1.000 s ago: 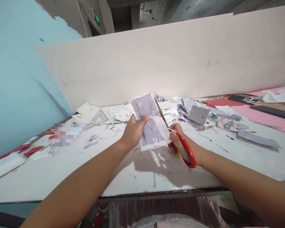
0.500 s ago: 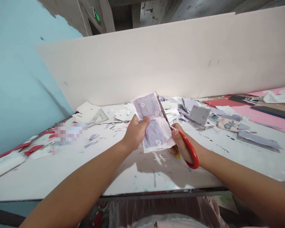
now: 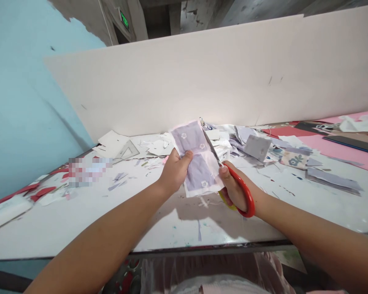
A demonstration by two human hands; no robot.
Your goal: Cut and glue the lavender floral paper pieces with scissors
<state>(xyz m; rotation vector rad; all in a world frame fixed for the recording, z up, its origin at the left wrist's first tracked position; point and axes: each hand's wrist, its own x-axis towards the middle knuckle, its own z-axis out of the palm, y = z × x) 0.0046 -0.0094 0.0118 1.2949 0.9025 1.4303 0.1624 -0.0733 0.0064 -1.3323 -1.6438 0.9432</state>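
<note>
My left hand (image 3: 173,170) is closed on the left edge of a purple sheet of paper (image 3: 196,157) printed with small white flowers, held up above the white table (image 3: 79,220). My right hand (image 3: 235,188) grips red-handled scissors (image 3: 244,195). Their blades run up along the right edge of the sheet, with the tip near its top corner.
A tall white board (image 3: 217,77) stands along the back of the table. Paper scraps and cut pieces (image 3: 257,148) litter the far side. Pink and red sheets (image 3: 337,148) lie at the right, and a clear set square (image 3: 127,152) rests at the back left.
The sheet tilted slightly and shifted a little right. My right hand slid the scissors further up along the sheet's right edge.
</note>
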